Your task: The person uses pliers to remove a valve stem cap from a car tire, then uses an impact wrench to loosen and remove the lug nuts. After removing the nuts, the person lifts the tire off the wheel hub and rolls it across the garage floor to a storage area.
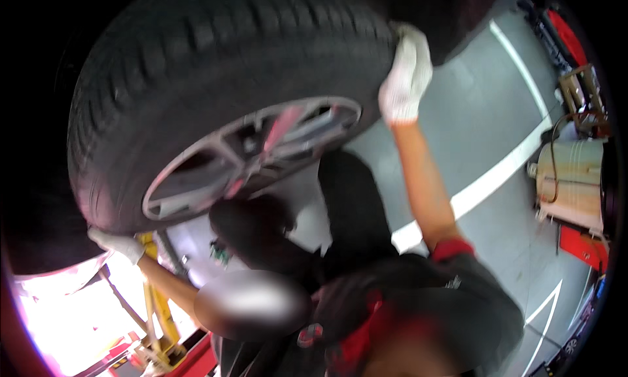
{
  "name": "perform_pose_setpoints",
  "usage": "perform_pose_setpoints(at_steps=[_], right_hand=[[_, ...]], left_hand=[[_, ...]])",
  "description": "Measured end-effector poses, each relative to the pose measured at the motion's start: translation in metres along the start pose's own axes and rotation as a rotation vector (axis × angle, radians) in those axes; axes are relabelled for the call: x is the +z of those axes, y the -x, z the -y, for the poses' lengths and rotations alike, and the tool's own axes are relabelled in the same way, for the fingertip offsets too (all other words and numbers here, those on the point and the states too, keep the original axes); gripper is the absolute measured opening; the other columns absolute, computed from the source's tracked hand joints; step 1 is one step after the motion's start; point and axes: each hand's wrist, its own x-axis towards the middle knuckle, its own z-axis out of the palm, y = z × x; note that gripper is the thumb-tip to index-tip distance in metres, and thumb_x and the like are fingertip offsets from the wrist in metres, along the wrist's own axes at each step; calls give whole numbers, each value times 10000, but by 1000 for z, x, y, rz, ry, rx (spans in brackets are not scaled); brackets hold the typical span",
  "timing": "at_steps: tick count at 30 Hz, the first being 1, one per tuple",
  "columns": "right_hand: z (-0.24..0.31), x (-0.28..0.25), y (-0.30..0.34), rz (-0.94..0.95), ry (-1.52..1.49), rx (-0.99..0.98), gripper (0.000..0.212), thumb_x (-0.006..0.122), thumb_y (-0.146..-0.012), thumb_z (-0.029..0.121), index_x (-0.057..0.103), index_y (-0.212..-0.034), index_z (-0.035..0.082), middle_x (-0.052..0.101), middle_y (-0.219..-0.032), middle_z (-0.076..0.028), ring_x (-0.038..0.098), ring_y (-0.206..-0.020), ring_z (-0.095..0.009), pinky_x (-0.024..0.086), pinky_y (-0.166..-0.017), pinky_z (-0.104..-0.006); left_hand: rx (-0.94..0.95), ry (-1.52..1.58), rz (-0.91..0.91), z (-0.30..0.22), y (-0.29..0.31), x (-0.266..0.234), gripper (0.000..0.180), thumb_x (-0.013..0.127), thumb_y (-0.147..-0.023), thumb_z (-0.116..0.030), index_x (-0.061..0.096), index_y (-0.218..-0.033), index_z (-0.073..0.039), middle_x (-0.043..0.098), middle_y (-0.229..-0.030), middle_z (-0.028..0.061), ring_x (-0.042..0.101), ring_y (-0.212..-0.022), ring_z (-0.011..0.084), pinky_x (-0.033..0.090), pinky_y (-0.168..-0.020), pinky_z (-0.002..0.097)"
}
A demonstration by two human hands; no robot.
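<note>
A large car wheel (252, 158), with a black treaded tyre and a grey multi-spoke rim, fills the upper left, tilted and close to me. Pinkish-red streaks show on some spokes. My right hand (407, 76), in a white knit glove, grips the tyre's right side, its fingertips curling over the tread. At the tyre's lower left edge, my left hand (118, 246), gloved the same way, holds on from below; its fingers are partly hidden. Between them the wheel is held from both sides. Below the rim are my dark-trousered legs.
Dark car bodywork (458, 14) hangs around the wheel's top. A yellow lift post (160, 298) stands at lower left, near a red surface. At right are a beige tank-like container (570, 181), a red box (583, 247), and white lines (487, 184) on the grey floor.
</note>
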Motion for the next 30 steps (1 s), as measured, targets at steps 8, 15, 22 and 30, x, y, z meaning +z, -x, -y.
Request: perform_pose_setpoints(at_steps=[8, 15, 22, 30], right_hand=[[5, -19, -29, 172, -140, 463, 374, 477, -946, 301, 593, -1059, -36, 621, -983, -128, 536, -911, -214, 402, -883, -295], [22, -12, -30, 202, -188, 453, 361, 491, -926, 276, 592, -1040, -51, 627, -980, -132, 541, -945, -215, 394, -898, -286], [55, -92, 12, 100, 55, 224, 377, 411, -955, 260, 634, -976, -43, 633, -1010, -134, 587, -977, -240, 430, -911, -350], [32, -137, 63, 159, 231, -328, 382, 424, -907, 272, 595, -1065, -30, 592, -1113, -186, 581, -1047, -326, 470, -904, -434]], left_hand=[[985, -306, -214, -23, 120, -74, 567, 300, -977, -384, 445, -1321, 44, 509, -1305, 204, 492, -1206, 298, 346, -1048, 422], [1099, -240, -147, 53, 25, -10, 540, 333, -993, -338, 474, -1254, 114, 564, -1177, 267, 574, -1055, 336, 487, -877, 411], [290, -279, -45, 39, 46, 20, 574, 298, -993, -395, 483, -1282, 65, 545, -1215, 251, 554, -1087, 330, 460, -927, 411], [-136, 195, 36, 25, 24, 15, 673, 307, -968, -502, 348, -1410, 4, 367, -1441, 179, 380, -1304, 302, 297, -1092, 417]])
